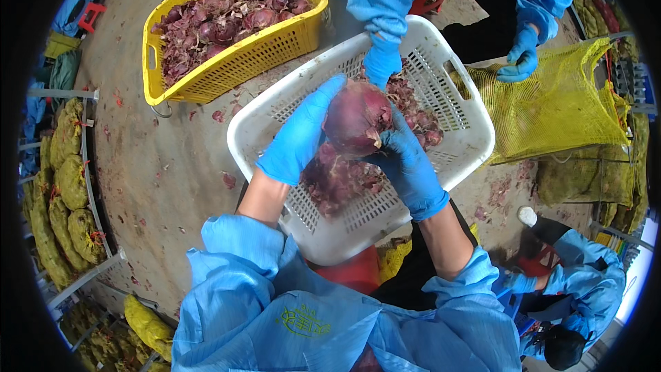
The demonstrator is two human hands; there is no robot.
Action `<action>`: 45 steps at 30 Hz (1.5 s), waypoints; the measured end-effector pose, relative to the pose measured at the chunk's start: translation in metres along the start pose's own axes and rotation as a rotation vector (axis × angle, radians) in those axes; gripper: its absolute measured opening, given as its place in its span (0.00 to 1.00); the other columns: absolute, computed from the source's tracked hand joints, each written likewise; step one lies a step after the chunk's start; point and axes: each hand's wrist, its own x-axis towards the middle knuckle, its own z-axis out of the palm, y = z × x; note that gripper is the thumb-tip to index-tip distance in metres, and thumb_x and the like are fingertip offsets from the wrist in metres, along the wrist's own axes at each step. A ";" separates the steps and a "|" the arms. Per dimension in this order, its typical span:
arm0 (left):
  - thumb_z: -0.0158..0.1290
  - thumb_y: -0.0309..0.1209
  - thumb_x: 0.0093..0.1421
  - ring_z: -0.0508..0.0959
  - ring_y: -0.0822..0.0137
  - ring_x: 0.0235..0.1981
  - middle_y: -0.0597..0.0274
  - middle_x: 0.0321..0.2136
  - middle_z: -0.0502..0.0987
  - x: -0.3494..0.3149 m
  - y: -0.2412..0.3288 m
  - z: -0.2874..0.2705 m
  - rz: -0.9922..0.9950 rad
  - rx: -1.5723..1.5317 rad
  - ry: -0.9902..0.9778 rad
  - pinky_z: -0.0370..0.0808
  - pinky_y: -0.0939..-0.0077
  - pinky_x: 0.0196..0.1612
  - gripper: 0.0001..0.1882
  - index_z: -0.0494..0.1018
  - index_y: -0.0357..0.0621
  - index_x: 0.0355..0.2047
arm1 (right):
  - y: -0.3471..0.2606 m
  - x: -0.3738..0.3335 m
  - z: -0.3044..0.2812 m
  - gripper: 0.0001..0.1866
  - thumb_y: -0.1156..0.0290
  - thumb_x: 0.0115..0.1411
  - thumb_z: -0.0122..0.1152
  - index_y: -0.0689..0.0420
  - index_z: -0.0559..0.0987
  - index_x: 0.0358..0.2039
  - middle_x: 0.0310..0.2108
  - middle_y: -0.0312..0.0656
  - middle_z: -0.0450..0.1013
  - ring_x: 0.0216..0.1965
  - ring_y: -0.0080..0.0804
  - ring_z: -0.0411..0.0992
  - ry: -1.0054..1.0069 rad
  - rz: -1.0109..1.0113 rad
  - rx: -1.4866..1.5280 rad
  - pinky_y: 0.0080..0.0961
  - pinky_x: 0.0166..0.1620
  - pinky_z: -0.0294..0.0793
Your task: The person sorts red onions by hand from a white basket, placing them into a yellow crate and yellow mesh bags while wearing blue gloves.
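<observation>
A large red onion is held up between my two blue-gloved hands over a white perforated crate. My left hand closes on its left side. On its right and lower side, the fingers of my right hand grip it, partly hidden behind it. Below lie more red onions and loose skins in the crate. Across from me, a co-worker's gloved hand reaches into the same crate. The co-worker's other gloved hand is over a yellow mesh sack.
A yellow crate heaped with red onions stands at the far left. Filled sacks line a rack on the left. Onion skins litter the concrete floor. Another person in blue sits at the lower right. A red stool shows below the white crate.
</observation>
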 end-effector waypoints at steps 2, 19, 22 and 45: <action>0.47 0.45 0.67 0.75 0.68 0.52 0.60 0.53 0.73 0.001 -0.001 -0.001 -0.005 0.062 -0.023 0.73 0.71 0.54 0.26 0.66 0.42 0.59 | 0.002 0.001 -0.003 0.38 0.64 0.59 0.51 0.53 0.52 0.69 0.63 0.44 0.59 0.60 0.39 0.64 0.012 -0.009 0.017 0.43 0.58 0.69; 0.44 0.45 0.69 0.73 0.69 0.52 0.61 0.53 0.73 -0.002 -0.005 -0.002 0.075 0.229 -0.069 0.68 0.74 0.58 0.26 0.67 0.38 0.58 | 0.021 0.005 -0.016 0.35 0.59 0.62 0.53 0.50 0.55 0.67 0.63 0.43 0.59 0.63 0.43 0.62 0.027 0.040 0.210 0.51 0.59 0.68; 0.42 0.45 0.70 0.72 0.70 0.52 0.61 0.54 0.73 0.003 -0.003 -0.005 0.054 0.373 -0.120 0.64 0.77 0.60 0.27 0.66 0.36 0.58 | 0.026 0.008 -0.017 0.33 0.62 0.62 0.53 0.51 0.57 0.67 0.62 0.43 0.61 0.61 0.40 0.64 0.080 0.016 0.274 0.47 0.58 0.70; 0.61 0.29 0.55 0.72 0.69 0.51 0.53 0.55 0.68 0.007 -0.024 -0.031 0.285 0.520 -0.214 0.74 0.73 0.50 0.40 0.54 0.37 0.64 | 0.031 0.023 0.007 0.29 0.70 0.61 0.51 0.56 0.60 0.64 0.56 0.41 0.65 0.51 0.27 0.68 0.183 -0.190 -0.222 0.24 0.49 0.73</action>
